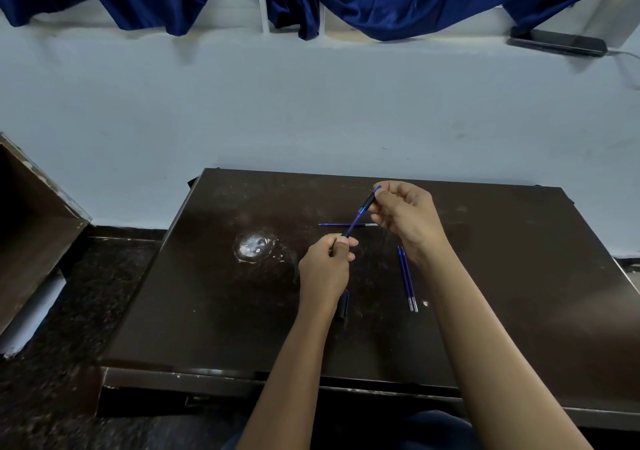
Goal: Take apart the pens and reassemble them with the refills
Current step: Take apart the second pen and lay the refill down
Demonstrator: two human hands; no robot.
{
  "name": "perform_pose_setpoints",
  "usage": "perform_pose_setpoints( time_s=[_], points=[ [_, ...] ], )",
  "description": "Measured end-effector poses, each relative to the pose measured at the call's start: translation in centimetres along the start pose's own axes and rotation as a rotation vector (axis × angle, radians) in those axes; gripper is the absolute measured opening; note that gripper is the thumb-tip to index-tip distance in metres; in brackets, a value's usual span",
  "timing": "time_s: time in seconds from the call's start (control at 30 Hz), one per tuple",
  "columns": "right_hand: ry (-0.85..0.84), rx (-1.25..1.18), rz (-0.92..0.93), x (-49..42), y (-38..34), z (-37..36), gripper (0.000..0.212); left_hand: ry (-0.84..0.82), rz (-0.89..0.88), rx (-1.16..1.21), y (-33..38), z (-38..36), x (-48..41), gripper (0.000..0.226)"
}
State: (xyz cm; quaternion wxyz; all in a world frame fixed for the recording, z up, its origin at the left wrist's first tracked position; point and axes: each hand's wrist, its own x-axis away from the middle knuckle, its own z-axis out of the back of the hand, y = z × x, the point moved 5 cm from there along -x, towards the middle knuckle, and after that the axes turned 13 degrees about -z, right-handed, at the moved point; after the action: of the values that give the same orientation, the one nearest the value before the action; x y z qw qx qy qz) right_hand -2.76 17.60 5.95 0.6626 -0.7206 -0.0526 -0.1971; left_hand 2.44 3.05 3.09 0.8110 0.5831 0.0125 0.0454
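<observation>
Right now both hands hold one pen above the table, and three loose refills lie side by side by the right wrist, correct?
Not quite. The head view shows two refills side by side by the right wrist, not three. Left hand and right hand do hold one pen above the table.

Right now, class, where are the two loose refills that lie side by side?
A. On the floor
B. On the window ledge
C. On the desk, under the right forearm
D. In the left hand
C: the two refills lie together on the dark desk, beside the right wrist, while both hands hold a pen.
</observation>
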Motion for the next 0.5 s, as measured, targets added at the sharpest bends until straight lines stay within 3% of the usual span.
perform_pose_setpoints(
  time_s=[0.17, 0.5],
  points=[
    [-0.014, 0.03, -0.018, 0.1, 0.3, -0.2, 0.012, 0.007, 0.003, 0.021, 0.3, -0.1, 0.1, 0.033],
    [-0.235, 0.013, -0.16, 1.2, 0.6, -1.6, 0.014, 0.02, 0.039, 0.082, 0.8, 0.1, 0.4, 0.034]
  ],
)
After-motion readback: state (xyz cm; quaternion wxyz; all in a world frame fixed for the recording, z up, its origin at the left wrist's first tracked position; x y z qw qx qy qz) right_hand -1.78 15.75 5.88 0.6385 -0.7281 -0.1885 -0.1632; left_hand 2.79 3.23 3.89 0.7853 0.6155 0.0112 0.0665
